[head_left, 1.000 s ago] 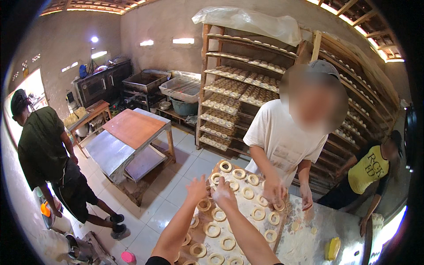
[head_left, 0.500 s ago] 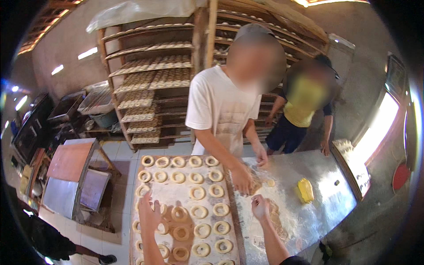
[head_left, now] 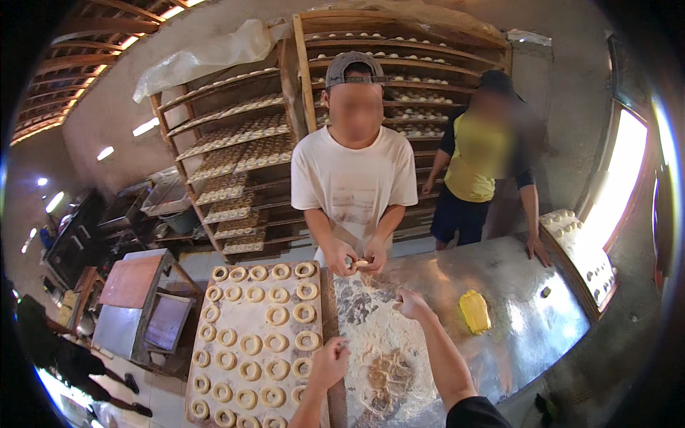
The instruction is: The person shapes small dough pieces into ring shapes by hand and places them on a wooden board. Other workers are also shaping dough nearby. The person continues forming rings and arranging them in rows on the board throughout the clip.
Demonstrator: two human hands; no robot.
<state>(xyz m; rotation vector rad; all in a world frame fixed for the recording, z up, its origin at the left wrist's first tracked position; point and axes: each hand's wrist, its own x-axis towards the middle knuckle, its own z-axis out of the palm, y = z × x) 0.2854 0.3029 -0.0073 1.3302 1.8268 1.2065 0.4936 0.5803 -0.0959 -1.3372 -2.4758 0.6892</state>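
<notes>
My left hand (head_left: 330, 362) hovers by the right edge of a floured board (head_left: 246, 312), its fingers curled together. Whatever may be in them is hidden. Rows of pale dough rings (head_left: 277, 314) lie on that board. Farther forward, my right hand (head_left: 412, 304) is closed low over the floured metal table (head_left: 492, 357); I cannot make out anything in its fingers. Loose flour (head_left: 410, 349) covers the table around and between my hands. Across from me, a person in a white shirt (head_left: 354, 185) holds a small piece of dough (head_left: 360, 263) in both hands.
A yellow block or packet (head_left: 474, 312) lies on the table to the right. Another person in yellow (head_left: 474, 157) rests a hand on the far edge, near a tray of dough pieces (head_left: 574, 246). Loaded wooden racks (head_left: 235, 135) stand behind; a low metal-topped stand (head_left: 128, 307) is at left.
My left hand has left the dough rings and come to the board's right edge, its fingers now curled. My right hand reaches farther forward. The person opposite has lifted dough off the table.
</notes>
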